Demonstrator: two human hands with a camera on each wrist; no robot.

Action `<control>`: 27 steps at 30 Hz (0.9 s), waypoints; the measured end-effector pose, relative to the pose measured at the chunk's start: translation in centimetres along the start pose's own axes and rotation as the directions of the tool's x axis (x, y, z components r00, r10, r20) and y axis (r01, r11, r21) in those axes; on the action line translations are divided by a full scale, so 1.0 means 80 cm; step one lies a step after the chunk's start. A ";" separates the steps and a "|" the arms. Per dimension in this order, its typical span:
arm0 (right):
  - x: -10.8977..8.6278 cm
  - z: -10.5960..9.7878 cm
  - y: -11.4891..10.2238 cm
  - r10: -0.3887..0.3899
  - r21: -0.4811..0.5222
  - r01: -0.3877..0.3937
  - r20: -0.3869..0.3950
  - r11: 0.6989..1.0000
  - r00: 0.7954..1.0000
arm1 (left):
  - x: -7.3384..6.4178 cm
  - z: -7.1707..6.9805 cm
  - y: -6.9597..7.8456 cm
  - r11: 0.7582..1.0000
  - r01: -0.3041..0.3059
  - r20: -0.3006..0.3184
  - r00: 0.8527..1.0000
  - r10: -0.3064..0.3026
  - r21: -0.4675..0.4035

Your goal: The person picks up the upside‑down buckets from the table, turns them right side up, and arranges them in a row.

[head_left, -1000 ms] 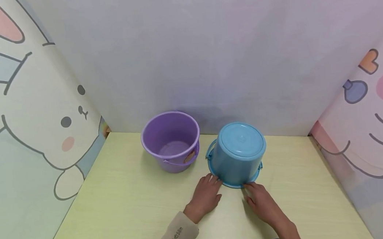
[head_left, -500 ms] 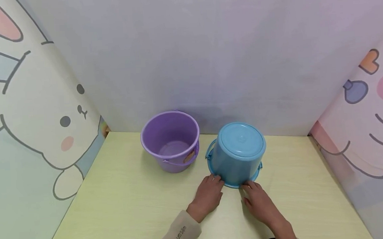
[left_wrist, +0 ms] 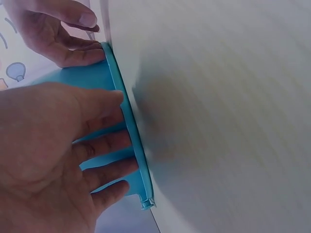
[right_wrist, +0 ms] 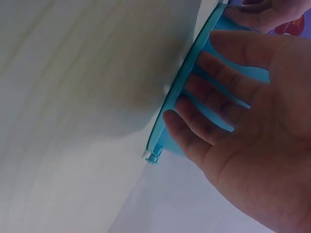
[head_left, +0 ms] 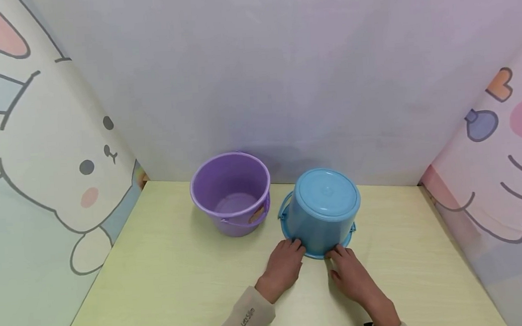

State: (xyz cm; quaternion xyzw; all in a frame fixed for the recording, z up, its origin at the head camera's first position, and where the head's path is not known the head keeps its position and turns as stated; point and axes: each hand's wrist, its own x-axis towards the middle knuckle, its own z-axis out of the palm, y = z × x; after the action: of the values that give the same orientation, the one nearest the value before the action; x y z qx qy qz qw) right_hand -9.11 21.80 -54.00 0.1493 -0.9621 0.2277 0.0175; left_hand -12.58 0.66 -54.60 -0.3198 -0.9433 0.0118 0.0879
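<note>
A blue bucket (head_left: pixel 321 229) stands upside down on the table, its round base facing up and its rim at the tabletop. My left hand (head_left: pixel 283 265) rests its fingertips on the near left part of that rim. In the left wrist view the fingers (left_wrist: pixel 109 141) are extended over the bucket's flange, the thumb by its edge. At the near right of the rim, my right hand (head_left: pixel 350 273) touches it likewise, fingers (right_wrist: pixel 209 92) fairly straight in the right wrist view. The inside of the bucket is hidden.
A purple bucket (head_left: pixel 232 224) stands upright to the left of the blue one, its mouth up and handle hanging at the front. A pale cloth wall (head_left: pixel 260 83) rises behind the table (head_left: pixel 160 269), with printed cartoon panels on both sides.
My left hand has shifted slightly right along the blue bucket's rim, and my right hand slightly left, so they are closer together. Both buckets stay in place.
</note>
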 end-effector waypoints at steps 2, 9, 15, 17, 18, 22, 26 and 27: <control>0.001 0.000 -0.001 -0.003 -0.001 0.003 0.002 1.000 1.000 | -0.001 -0.001 0.000 1.000 0.001 -0.004 1.000 -0.001 0.010; 0.003 -0.005 -0.005 0.013 -0.013 -0.012 0.038 1.000 0.999 | -0.002 -0.003 0.002 1.000 0.006 0.003 1.000 -0.006 0.005; 0.002 -0.010 -0.006 0.017 -0.031 -0.016 0.046 0.999 0.999 | -0.003 -0.005 0.002 1.000 -0.003 -0.017 1.000 0.003 0.017; 0.002 -0.013 -0.007 0.015 -0.033 -0.014 0.040 0.999 0.999 | -0.003 -0.006 0.002 1.000 -0.006 -0.021 1.000 0.006 0.017; 0.002 -0.015 -0.008 0.015 -0.034 -0.014 0.039 0.999 0.999 | -0.003 -0.007 0.003 1.000 -0.006 -0.021 1.000 0.006 0.011; 0.001 -0.021 -0.012 0.028 -0.033 -0.027 0.035 0.999 0.999 | -0.004 -0.012 0.003 1.000 -0.008 -0.032 0.999 0.007 -0.017; -0.001 -0.024 -0.015 0.033 -0.026 -0.033 0.023 0.999 0.999 | -0.005 -0.015 0.003 0.999 -0.008 -0.068 0.998 0.006 -0.033; -0.001 -0.025 -0.015 0.033 -0.026 -0.032 0.019 0.999 0.999 | -0.006 -0.016 0.003 0.999 -0.008 -0.078 0.997 0.005 -0.038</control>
State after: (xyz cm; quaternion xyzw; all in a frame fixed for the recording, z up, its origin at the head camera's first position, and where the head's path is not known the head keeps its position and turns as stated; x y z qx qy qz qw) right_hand -8.73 21.66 -51.68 0.1357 -0.9673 0.2141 0.0064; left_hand -11.83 0.56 -53.43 -0.3248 -0.9382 -0.0186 0.1183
